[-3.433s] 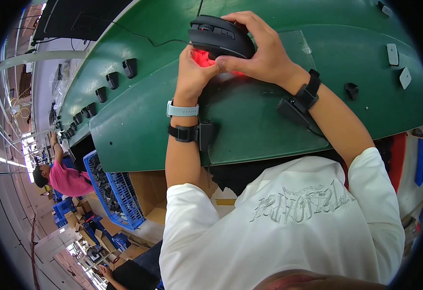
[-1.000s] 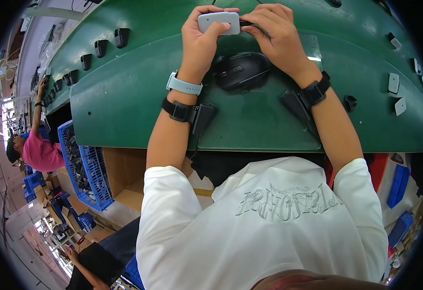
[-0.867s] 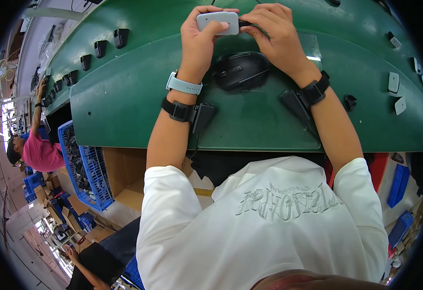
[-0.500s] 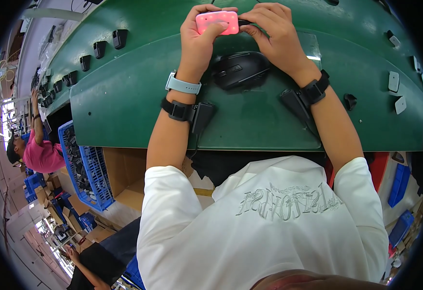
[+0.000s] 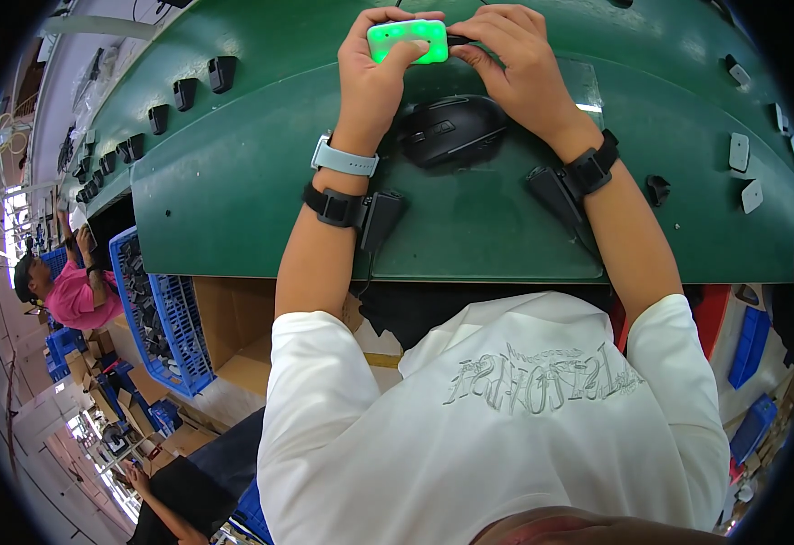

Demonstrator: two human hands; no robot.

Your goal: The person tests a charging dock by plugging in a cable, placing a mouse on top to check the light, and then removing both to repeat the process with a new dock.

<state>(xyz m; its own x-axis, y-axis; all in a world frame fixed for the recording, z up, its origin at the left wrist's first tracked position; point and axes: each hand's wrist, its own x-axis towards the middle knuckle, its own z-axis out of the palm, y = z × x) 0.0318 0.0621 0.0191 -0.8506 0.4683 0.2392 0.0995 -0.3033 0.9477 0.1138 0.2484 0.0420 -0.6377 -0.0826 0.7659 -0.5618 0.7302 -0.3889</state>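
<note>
A small rectangular device (image 5: pixel 408 43) with rounded corners glows green at the far side of the table. My left hand (image 5: pixel 374 68) grips it, thumb lying across its lit face. At the device's right end, my right hand (image 5: pixel 513 59) pinches a black cable plug (image 5: pixel 458 40) that meets the device; the exact join is partly covered by my fingers. Below and between my forearms rests a black computer mouse (image 5: pixel 451 132). Each wrist carries a black strap with a black box, the left box (image 5: pixel 381 221) and the right box (image 5: pixel 553 193).
The green table (image 5: pixel 233 209) holds several black parts (image 5: pixel 221 74) at the left and several pale flat covers (image 5: pixel 739 153) at the right. A blue crate (image 5: pixel 162 313) of parts stands beside a cardboard box (image 5: pixel 233 331). A person in pink (image 5: pixel 83 295) works at far left.
The device's light has turned from red-pink to green. My hands stay in place. The person in pink at the left has drawn their arms back.
</note>
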